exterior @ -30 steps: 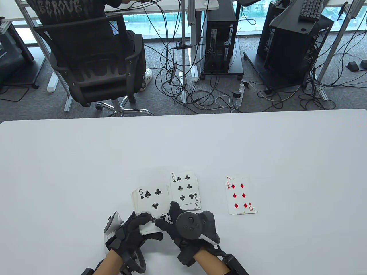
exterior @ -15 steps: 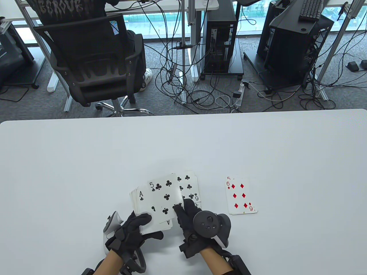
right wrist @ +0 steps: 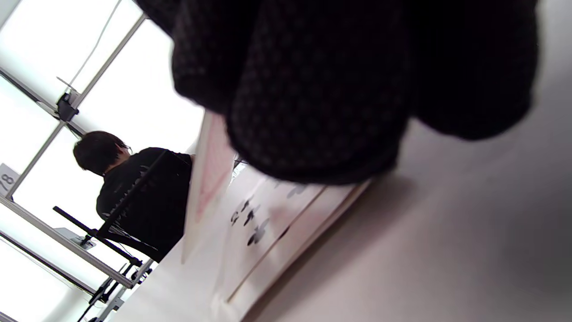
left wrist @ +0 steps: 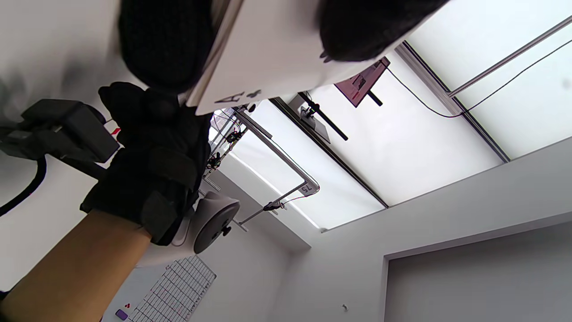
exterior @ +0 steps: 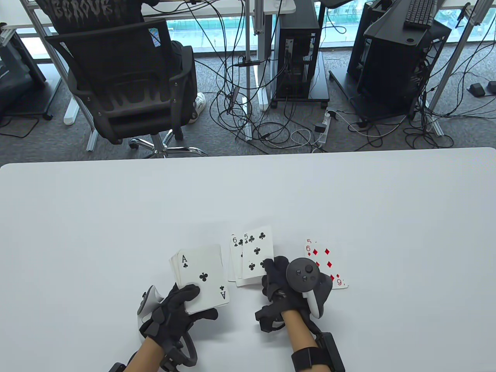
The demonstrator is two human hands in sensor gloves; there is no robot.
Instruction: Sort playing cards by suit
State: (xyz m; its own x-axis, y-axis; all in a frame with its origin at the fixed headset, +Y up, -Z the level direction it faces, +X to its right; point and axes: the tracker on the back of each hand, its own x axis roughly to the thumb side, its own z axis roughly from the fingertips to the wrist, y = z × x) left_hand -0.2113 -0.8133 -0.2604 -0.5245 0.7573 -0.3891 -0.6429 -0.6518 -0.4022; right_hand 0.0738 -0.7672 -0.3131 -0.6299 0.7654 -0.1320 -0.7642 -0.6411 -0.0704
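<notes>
Right hand [exterior: 277, 281] pinches five of clubs [exterior: 257, 252], seemingly lifted in wrist view

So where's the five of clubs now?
In the table view the five of clubs is in the right hand, on the club pile, left of the diamond pile.

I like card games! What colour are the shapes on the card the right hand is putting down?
Black: the five of clubs, clearest in the table view.
</notes>
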